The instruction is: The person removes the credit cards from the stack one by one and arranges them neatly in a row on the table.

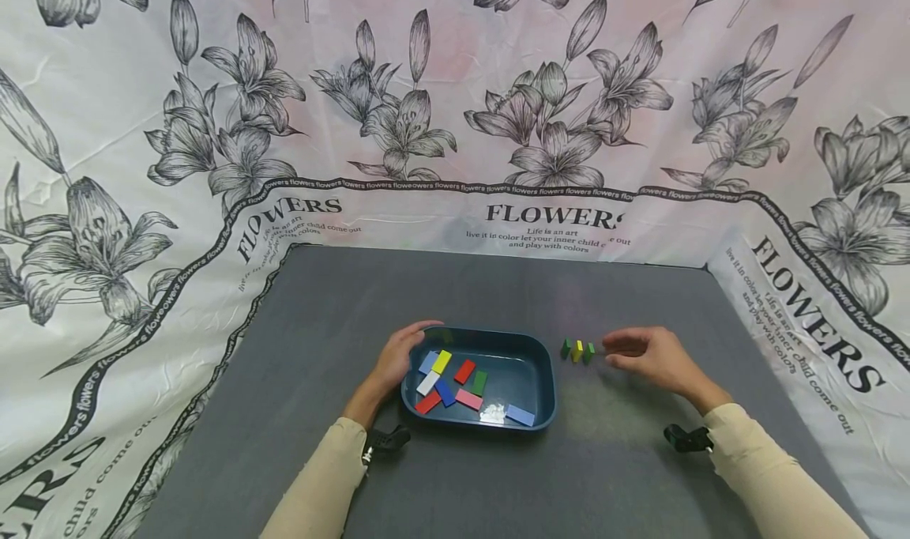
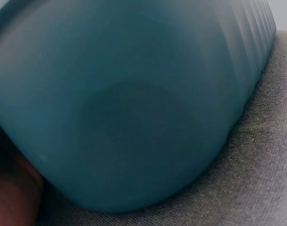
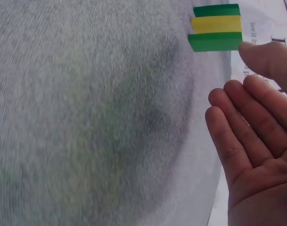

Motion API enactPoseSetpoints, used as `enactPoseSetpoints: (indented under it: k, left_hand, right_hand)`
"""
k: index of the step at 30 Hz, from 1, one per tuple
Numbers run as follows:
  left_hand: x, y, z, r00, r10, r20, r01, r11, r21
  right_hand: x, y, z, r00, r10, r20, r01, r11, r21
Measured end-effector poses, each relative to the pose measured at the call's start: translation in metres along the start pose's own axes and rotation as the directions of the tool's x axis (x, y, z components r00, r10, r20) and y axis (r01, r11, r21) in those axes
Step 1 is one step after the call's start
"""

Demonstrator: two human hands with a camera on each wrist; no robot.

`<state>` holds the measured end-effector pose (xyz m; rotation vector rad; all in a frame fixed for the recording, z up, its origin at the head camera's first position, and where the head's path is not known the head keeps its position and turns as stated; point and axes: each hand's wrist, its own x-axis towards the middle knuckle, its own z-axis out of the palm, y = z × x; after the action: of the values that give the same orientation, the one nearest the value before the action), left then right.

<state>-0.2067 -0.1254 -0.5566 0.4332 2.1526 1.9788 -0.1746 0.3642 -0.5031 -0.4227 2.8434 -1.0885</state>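
Observation:
A dark blue tray (image 1: pixel 483 424) lies on the table, its outer wall (image 2: pixel 134 117) filling the left wrist view. My left hand (image 1: pixel 394 359) holds it at the back left corner; part of that hand is hidden. Inside the tray are several small coloured blocks, among them a red block (image 1: pixel 465 371), a green block (image 1: pixel 479 382) and a light blue block (image 1: pixel 520 416). Right of the tray, two green blocks and a yellow block (image 1: pixel 577 352) stand upright in a row. My right hand (image 1: pixel 657 357) is just right of the nearest green block (image 3: pixel 216 42), fingers extended and holding nothing.
The grey table (image 1: pixel 398 286) is bordered at the back and sides by a flower-printed cloth (image 1: pixel 426 215). A black wrist device (image 1: pixel 688 438) sits at the right sleeve, and another (image 1: pixel 387 439) at the left sleeve.

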Motion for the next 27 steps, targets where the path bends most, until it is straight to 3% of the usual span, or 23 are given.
enactPoseSetpoints:
  k: [8, 17, 27]
  left_hand:
    - [0.0, -0.001, 0.0, 1.0, -0.019, -0.013, 0.019, 1.0, -0.007]
    - [0.001, -0.001, 0.0, 1.0, -0.005, 0.002, 0.005, 1.0, -0.014]
    - [0.0, 0.0, 0.0, 1.0, -0.008, -0.011, 0.008, 1.0, -0.006]
  right_hand:
    - [-0.006, -0.006, -0.013, 1.0, -0.009, -0.012, 0.008, 0.998, -0.068]
    - [-0.009, -0.032, -0.03, 1.0, -0.017, -0.012, 0.016, 0.994, -0.105]
    - [-0.006, -0.053, -0.04, 0.996, -0.093, -0.007, 0.09, 0.976, -0.198]
